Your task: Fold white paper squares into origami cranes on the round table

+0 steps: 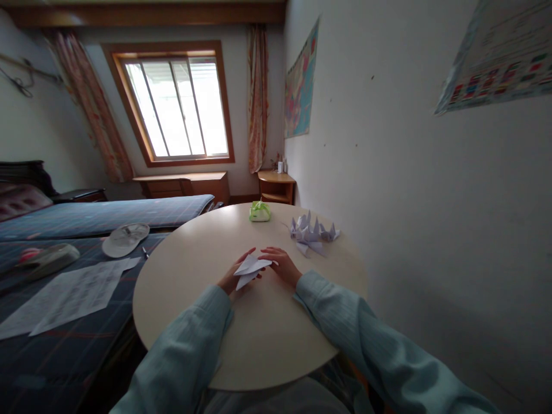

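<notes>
A folded white paper piece (pixel 249 267) with pointed ends is held between my two hands above the round table (pixel 181 287). My left hand (pixel 232 276) grips it from the left and below, some fingertips showing under its right side. My right hand (pixel 282 264) has its fingers on the paper's right end. Beyond my right hand, on the table, lies a cluster of folded white paper figures (pixel 308 229) with upright points. A green and white tissue pack (pixel 260 211) sits at the table's far edge.
A wall (pixel 414 230) runs along the right side. To the left, a bed (pixel 95 319) with a dark plaid cover holds printed sheets (pixel 81 293) and a light cap (pixel 125 238). A corner shelf (pixel 276 178) stands behind the table.
</notes>
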The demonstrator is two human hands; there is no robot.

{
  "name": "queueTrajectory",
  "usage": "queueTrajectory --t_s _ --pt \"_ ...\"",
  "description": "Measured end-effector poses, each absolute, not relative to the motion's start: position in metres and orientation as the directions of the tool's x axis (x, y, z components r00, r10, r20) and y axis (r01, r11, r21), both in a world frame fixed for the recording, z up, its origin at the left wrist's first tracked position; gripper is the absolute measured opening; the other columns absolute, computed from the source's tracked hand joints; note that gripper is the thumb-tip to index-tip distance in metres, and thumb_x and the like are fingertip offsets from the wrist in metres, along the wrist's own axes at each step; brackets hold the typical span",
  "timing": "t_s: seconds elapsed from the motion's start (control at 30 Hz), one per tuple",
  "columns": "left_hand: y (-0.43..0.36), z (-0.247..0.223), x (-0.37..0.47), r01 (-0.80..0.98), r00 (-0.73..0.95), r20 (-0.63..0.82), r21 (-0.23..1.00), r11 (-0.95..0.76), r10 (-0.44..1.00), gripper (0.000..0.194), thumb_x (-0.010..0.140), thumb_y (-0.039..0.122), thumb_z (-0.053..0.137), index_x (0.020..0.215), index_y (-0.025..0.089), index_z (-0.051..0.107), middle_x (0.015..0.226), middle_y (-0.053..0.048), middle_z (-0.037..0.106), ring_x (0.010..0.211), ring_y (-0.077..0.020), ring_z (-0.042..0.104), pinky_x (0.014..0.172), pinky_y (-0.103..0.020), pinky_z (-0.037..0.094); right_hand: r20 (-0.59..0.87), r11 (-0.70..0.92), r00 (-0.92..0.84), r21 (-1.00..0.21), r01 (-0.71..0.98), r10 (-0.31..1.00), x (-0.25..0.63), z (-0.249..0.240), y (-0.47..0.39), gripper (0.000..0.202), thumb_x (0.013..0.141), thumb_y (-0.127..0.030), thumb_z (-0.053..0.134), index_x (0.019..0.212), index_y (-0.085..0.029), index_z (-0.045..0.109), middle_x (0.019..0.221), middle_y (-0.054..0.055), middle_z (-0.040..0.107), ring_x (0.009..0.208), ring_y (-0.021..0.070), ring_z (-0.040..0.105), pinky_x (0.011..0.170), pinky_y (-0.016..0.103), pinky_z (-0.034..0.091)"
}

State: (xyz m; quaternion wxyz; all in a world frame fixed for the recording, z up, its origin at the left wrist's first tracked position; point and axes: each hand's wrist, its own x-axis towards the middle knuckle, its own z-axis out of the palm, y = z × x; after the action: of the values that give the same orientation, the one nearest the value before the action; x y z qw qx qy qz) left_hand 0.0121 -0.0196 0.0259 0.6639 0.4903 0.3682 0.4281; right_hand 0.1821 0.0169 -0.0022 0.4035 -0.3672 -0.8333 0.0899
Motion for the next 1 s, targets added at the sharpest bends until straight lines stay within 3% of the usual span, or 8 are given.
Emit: queueTrajectory --t_s 0.17,0.3,0.4,0.5,0.67,0.83,1.0 --pt "-0.02 0.029 0.01 -0.177 0.371 -0.107 0.967 0.183 0.922 0.05 0.073 0.038 0.048 0.117 0.014 0.041 0.09 -0.012 0.063 0.068 -0.0172 0.062 0.057 -0.024 0.044 0.606 0.684 -0.359 -0.469 0.56 0.71 0.183 -0.004 0.02 0.024 0.076 -0.013 0.047 0.09 -0.024 0.063 0.1 0.003 0.062 0.099 0.0146 0.052 0.09 0.033 0.035" --pt "-0.018 0.028 0.011 -0.196 0.402 -0.184 0.94 0.281 0.897 0.047 0.073 0.047 0.045 0.105 0.012 0.049 0.093 -0.012 0.061 0.07 -0.0183 0.062 0.057 -0.024 0.045 0.59 0.673 -0.365 -0.466 0.575 0.72 0.183 -0.005 0.021 0.028 0.075 -0.009 0.045 0.09 -0.024 0.063 0.099 0.003 0.062 0.097 0.0148 0.053 0.089 0.033 0.036" --pt "-0.017 0.021 0.011 -0.167 0.381 -0.149 0.96 0.226 0.913 0.042 0.065 0.031 0.062 0.102 0.015 0.051 0.089 -0.008 0.061 0.069 -0.0155 0.061 0.057 -0.022 0.045 0.579 0.662 -0.364 -0.466 0.587 0.73 0.183 -0.005 0.02 0.031 0.074 -0.006 0.044 0.09 -0.024 0.064 0.098 0.003 0.062 0.096 0.0149 0.053 0.089 0.034 0.036" --pt "-0.011 0.011 0.009 -0.114 0.36 -0.11 0.98 0.161 0.927 0.051 0.056 0.017 0.068 0.104 0.015 0.05 0.081 -0.004 0.061 0.057 -0.0086 0.056 0.05 -0.017 0.041 0.563 0.647 -0.361 -0.469 0.601 0.743 0.183 -0.003 0.018 0.033 0.072 -0.005 0.043 0.087 -0.024 0.065 0.096 0.003 0.063 0.094 0.0145 0.054 0.087 0.032 0.037" --pt "0.003 0.0 0.004 0.149 0.292 -0.061 0.989 0.017 0.954 0.063 0.059 0.017 0.062 0.118 0.015 0.038 0.065 0.003 0.057 0.045 -0.0042 0.044 0.042 -0.015 0.032 0.509 0.613 -0.372 -0.47 0.635 0.776 0.182 -0.002 0.015 0.031 0.069 -0.005 0.046 0.081 -0.025 0.066 0.09 0.0 0.065 0.085 0.0138 0.056 0.083 0.03 0.038" --pt "0.003 -0.001 0.002 0.568 0.181 0.186 0.782 -0.257 0.966 0.056 0.066 0.016 0.053 0.119 0.019 0.038 0.071 0.002 0.059 0.057 -0.0083 0.05 0.055 -0.02 0.039 0.47 0.582 -0.369 -0.476 0.659 0.802 0.182 -0.003 0.015 0.026 0.067 -0.007 0.049 0.077 -0.024 0.067 0.086 0.0 0.066 0.083 0.014 0.056 0.082 0.029 0.038" --pt "-0.002 0.0 -0.001 0.776 0.217 0.323 0.515 -0.364 0.921 0.053 0.067 0.021 0.054 0.118 0.021 0.04 0.097 -0.005 0.058 0.09 -0.0166 0.052 0.081 -0.029 0.039 0.457 0.568 -0.366 -0.461 0.682 0.81 0.182 -0.001 0.013 0.025 0.065 -0.007 0.05 0.075 -0.023 0.067 0.085 0.001 0.066 0.082 0.0143 0.056 0.081 0.029 0.037"
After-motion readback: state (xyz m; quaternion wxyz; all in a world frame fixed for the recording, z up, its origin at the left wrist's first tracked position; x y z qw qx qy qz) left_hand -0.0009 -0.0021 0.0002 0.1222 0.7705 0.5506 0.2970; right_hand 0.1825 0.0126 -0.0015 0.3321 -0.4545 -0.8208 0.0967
